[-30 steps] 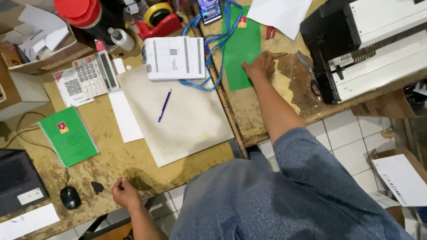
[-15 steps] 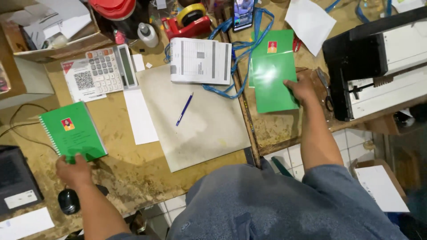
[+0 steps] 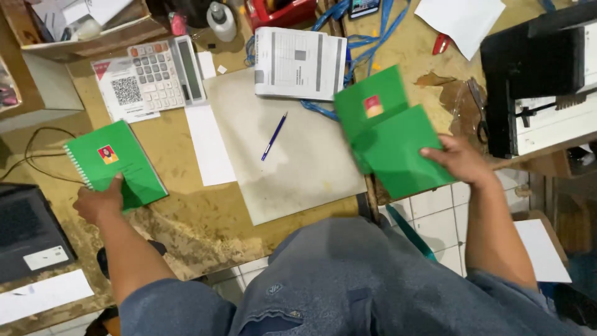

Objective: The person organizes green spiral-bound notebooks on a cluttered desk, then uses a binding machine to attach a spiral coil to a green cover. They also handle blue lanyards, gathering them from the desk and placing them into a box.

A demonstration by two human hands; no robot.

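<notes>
Since half a second ago my left hand (image 3: 99, 202) has slid onto the green notebook (image 3: 115, 165) near the table's (image 3: 186, 218) left edge, and my right hand (image 3: 457, 162) has drawn the green covers (image 3: 395, 140) off toward the table's right edge, where they now overhang the tiled floor (image 3: 435, 205).

My left hand is half curled, thumb on the notebook's lower cover near its near corner, fingers under or against its edge; I cannot tell whether it is lifted yet. The notebook lies tilted, spiral binding along its left side, long axis running from the near right toward the far left corner of the table.

My right hand is closed on the lower green cover, thumb on top, fingers hidden beneath. The two covers are fanned, the upper one with a small picture label lying farther from me and to the left of my hand.

Between my hands, the grey mat (image 3: 292, 155) carries a blue pen (image 3: 273, 137). The notebook lies well left of the covers, so the left hand is the nearer one to it; the calculator (image 3: 165, 71) and printed sheets (image 3: 298, 62) sit toward the far edge.
</notes>
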